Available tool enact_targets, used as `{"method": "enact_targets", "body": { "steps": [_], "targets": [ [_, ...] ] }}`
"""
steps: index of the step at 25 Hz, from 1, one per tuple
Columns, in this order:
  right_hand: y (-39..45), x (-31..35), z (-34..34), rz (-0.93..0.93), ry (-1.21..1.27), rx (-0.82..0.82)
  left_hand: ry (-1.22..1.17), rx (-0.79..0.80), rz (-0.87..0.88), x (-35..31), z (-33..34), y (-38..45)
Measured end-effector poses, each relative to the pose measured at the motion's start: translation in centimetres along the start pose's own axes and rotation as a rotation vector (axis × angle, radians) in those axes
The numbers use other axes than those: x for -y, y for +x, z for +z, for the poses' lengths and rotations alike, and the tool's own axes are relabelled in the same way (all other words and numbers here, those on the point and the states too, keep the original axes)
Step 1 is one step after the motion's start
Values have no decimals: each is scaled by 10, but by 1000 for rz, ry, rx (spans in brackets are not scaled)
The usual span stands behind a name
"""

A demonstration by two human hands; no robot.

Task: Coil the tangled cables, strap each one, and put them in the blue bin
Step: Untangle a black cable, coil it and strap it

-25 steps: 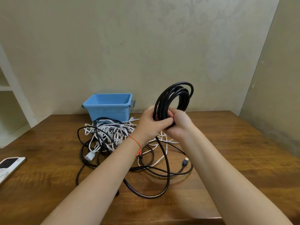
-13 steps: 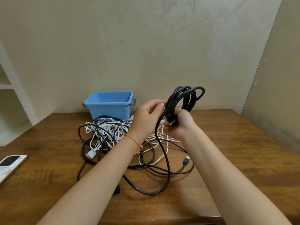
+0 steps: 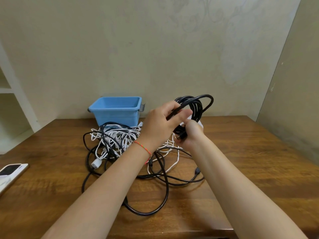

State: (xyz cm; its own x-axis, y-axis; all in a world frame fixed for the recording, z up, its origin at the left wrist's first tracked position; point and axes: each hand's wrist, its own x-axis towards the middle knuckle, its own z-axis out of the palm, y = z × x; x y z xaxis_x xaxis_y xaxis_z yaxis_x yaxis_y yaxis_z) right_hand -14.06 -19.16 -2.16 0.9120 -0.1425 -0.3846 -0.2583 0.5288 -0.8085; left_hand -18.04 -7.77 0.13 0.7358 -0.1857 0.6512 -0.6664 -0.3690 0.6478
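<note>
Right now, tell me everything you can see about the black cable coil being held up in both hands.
The black cable coil is several loops of thick, smooth, rubbery-looking cord, held upright above the wooden table, just right of the blue bin. The right hand grips the bundle at its lower side; the left hand pinches one strand across the front. One outer loop bulges loose at top right. No strap is visible on it. More black cable trails down to the tangle below.

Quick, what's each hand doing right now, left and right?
Left hand: pinching a strand of the black cable.
Right hand: gripping the black coil.
</note>
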Motion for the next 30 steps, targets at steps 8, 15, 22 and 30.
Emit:
{"method": "enact_targets", "body": {
  "steps": [8, 15, 22, 30],
  "targets": [
    [-1, -6, -1, 64, -9, 54, -375, -213, -279, 16, -10, 7],
    [-6, -1, -1, 60, 81, 137, -578, -245, -454, 26, -20, 2],
    [-1, -16, 7, 7, -234, -31, -380, -227, -292, 10, -21, 11],
    [-8, -22, 7, -302, -608, -68, -314, -52, -333, 9, -19, 4]
  ]
}}
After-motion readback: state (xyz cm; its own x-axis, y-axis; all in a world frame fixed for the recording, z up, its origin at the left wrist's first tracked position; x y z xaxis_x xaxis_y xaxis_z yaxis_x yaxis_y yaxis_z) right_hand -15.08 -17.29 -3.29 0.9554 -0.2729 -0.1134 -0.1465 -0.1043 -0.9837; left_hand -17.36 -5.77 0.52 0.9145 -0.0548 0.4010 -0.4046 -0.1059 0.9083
